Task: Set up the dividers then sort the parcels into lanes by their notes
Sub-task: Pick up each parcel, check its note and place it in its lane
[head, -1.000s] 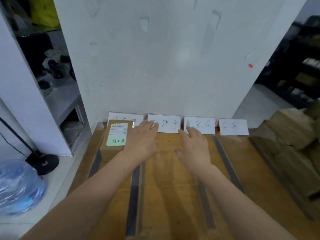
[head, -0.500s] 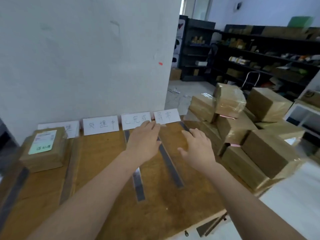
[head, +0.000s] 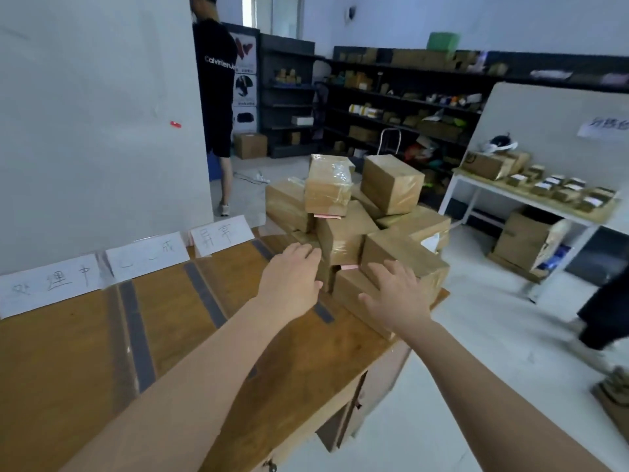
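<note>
A pile of brown taped parcels (head: 343, 229) stands at the right end of the wooden table (head: 85, 362), some with pink notes sticking out. My left hand (head: 289, 284) is stretched out with relaxed fingers just left of the pile and holds nothing. Fingers spread, my right hand (head: 396, 294) hovers over the lowest front parcel (head: 360, 294); whether it touches is unclear. Grey divider strips (head: 204, 294) run across the tabletop. Three white lane cards (head: 221, 235) with handwriting lean against the wall at the back.
A person in black (head: 218, 97) stands behind the wall's edge. Dark shelving (head: 391, 103) with goods lines the far wall. A white table (head: 531, 199) with small boxes stands to the right, and another person's leg (head: 602, 318) is at the right edge.
The view has swung right from the lanes to the parcel pile. Both hands have moved right with it, from the lane cards to the pile. The labelled parcel in the left lane has left view.
</note>
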